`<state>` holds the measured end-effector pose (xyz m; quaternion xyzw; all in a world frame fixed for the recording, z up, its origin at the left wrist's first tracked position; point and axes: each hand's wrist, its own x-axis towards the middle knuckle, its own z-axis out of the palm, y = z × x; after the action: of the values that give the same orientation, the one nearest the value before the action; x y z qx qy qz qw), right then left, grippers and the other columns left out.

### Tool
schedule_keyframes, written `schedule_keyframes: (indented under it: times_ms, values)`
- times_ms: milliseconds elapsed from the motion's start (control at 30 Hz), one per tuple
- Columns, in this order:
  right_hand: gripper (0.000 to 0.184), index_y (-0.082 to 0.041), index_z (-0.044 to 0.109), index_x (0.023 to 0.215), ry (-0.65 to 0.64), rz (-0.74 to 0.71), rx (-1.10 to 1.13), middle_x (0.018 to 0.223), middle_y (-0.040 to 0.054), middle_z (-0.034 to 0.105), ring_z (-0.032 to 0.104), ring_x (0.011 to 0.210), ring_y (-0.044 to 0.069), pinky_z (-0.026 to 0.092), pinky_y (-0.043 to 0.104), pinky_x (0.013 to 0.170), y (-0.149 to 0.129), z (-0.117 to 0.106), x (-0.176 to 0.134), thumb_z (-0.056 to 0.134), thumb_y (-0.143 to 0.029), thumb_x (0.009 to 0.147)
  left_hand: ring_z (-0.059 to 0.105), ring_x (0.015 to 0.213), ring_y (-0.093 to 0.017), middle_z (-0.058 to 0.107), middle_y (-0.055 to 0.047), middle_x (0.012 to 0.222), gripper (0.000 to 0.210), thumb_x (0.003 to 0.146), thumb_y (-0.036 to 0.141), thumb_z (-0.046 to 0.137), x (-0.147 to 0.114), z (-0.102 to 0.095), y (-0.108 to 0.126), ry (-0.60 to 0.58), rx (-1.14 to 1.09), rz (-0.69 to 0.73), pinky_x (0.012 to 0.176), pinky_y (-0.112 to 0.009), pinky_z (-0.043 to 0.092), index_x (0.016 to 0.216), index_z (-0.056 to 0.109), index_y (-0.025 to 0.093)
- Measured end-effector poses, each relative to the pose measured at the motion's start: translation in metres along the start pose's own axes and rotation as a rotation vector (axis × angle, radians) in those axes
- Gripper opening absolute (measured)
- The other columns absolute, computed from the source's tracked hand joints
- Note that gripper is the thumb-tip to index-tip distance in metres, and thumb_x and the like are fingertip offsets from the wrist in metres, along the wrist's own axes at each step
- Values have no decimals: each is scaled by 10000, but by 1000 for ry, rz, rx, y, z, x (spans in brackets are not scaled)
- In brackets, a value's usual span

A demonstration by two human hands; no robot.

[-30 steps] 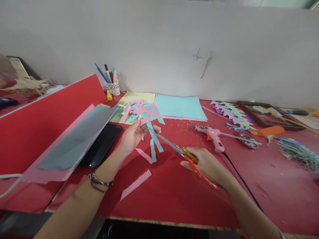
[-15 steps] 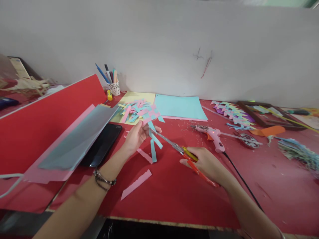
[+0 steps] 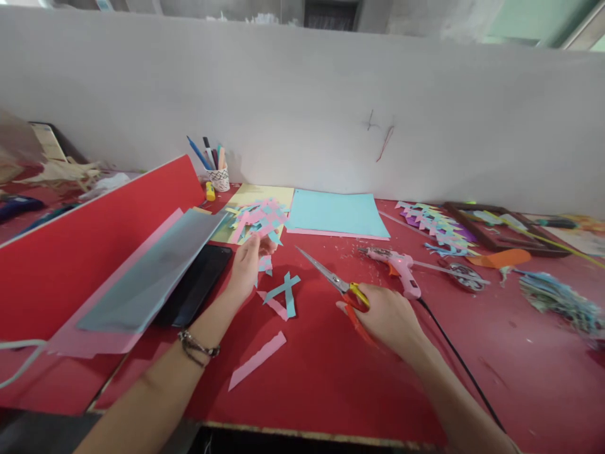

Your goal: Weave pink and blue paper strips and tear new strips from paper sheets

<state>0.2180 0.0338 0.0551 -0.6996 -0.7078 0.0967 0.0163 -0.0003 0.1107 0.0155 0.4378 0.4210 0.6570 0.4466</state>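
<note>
My left hand (image 3: 246,265) is closed on a woven strip of pink and blue paper (image 3: 265,264), part of it hidden behind the fingers and its upper end overlapping the pile of cut strips. My right hand (image 3: 385,315) grips scissors (image 3: 347,287) by their yellow and orange handles, and the blades point up and left, away from the paper, looking closed. On the red table between the hands lie crossed blue paper strips (image 3: 290,296), over a small pink strip (image 3: 275,305). A longer pink strip (image 3: 258,360) lies nearer the front edge.
Blue paper sheets (image 3: 338,214) lie by the grey wall. A pink glue gun (image 3: 399,268) with a black cord rests at right, near a brown frame (image 3: 503,230) and an orange piece (image 3: 503,258). A black phone (image 3: 203,280) and a leaning red board (image 3: 104,233) are at left.
The scissors have come away from the woven paper, and their blades have closed. Hanging blue ends have dropped onto the table. My left hand has shifted slightly left with the strip.
</note>
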Motion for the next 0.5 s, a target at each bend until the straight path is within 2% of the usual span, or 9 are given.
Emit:
schedule_keyframes:
  times_ms: [100, 200, 367, 500]
  values:
    - [313, -203, 546, 699, 23, 64, -87, 689, 78, 644, 594, 624, 217, 215, 242, 460, 1, 2, 2, 437, -491, 752, 457, 525, -101, 503, 20, 508, 357, 740, 439, 512, -4, 0, 5, -17, 99, 59, 569, -236, 379, 503, 508, 172]
    - [308, -197, 591, 771, 8, 83, -144, 755, 96, 665, 617, 668, 237, 245, 248, 463, 2, 4, 4, 412, -448, 778, 431, 507, -97, 469, 30, 485, 329, 712, 387, 561, -7, 1, 10, -30, 128, 51, 549, -237, 364, 472, 495, 172]
    - [290, -171, 608, 900, -26, 25, -196, 909, 122, 656, 622, 763, 239, 356, 268, 534, 1, -1, -1, 444, -377, 779, 429, 466, -96, 509, 33, 491, 196, 645, 355, 614, -8, 3, 13, -68, 141, 6, 489, -233, 359, 578, 582, 173]
    - [284, -194, 611, 952, -43, -20, -157, 975, 110, 646, 615, 828, 227, 384, 272, 587, -2, -8, -4, 421, -353, 814, 435, 450, -91, 525, 28, 480, 204, 623, 345, 625, -10, 9, 18, -104, 146, -26, 468, -225, 355, 524, 570, 176]
